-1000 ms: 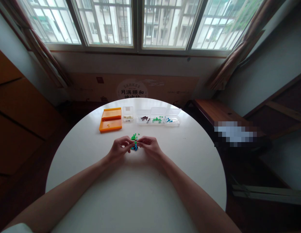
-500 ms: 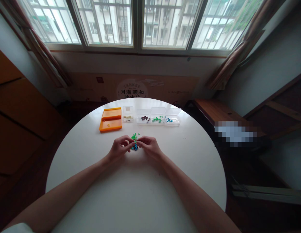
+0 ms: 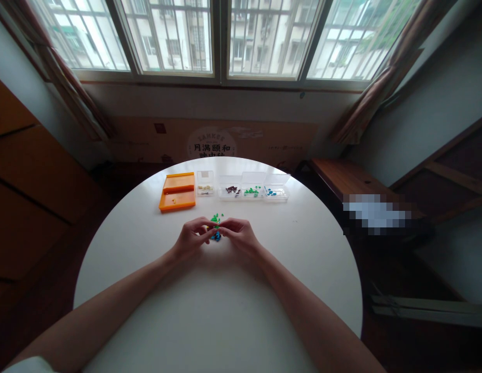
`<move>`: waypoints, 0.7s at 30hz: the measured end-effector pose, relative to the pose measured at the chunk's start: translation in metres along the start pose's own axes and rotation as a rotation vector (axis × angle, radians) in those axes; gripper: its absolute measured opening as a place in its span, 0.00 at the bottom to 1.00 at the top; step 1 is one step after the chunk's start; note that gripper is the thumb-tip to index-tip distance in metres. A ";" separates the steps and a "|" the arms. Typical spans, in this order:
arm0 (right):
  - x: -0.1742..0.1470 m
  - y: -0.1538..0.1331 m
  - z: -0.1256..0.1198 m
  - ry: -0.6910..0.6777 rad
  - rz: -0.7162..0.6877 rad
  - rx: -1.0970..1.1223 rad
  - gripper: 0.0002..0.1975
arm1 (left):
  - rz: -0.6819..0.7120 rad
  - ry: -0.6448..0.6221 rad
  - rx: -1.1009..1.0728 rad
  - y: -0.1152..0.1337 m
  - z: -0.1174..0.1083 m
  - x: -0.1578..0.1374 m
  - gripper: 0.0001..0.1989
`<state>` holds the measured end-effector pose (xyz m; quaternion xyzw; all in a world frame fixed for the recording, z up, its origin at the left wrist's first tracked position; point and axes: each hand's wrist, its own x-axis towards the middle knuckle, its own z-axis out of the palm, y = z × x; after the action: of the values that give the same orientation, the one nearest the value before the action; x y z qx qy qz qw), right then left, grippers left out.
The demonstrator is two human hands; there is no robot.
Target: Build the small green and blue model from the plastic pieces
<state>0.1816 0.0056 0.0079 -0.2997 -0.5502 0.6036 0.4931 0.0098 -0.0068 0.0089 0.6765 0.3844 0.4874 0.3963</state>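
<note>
Near the middle of the white round table, my left hand and my right hand meet fingertip to fingertip. Both are closed in a pinch over a small green piece, too small to name its kind. Just beyond the fingers lie several loose green pieces. Blue pieces sit in a little heap below the fingertips, partly hidden by them. A bit of yellow shows beside the left fingers.
At the table's far side stand an orange tray with small yellow pieces, a clear box of pale pieces, and a clear compartment box with dark, green and blue pieces. Beyond the right edge is a wooden bench.
My hands stay together in nearly the same place, with only slight finger movement around the green piece. The trays and boxes have not moved.
</note>
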 end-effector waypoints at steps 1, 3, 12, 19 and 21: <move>0.000 0.000 0.000 0.002 -0.002 -0.006 0.13 | 0.001 -0.003 -0.001 0.000 0.000 0.000 0.12; 0.000 -0.001 0.000 0.014 -0.008 -0.019 0.12 | 0.002 -0.004 -0.006 0.001 0.000 0.000 0.11; 0.002 0.007 -0.001 0.051 -0.032 -0.047 0.12 | -0.003 0.013 -0.021 0.000 0.001 0.000 0.12; 0.002 0.009 -0.001 0.083 -0.026 -0.043 0.11 | 0.005 0.018 -0.007 -0.003 0.001 0.000 0.12; 0.002 0.008 0.000 0.098 -0.021 -0.043 0.11 | 0.002 0.017 -0.003 -0.003 0.001 0.000 0.12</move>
<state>0.1790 0.0085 0.0008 -0.3334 -0.5414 0.5712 0.5192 0.0099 -0.0059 0.0057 0.6721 0.3867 0.4940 0.3934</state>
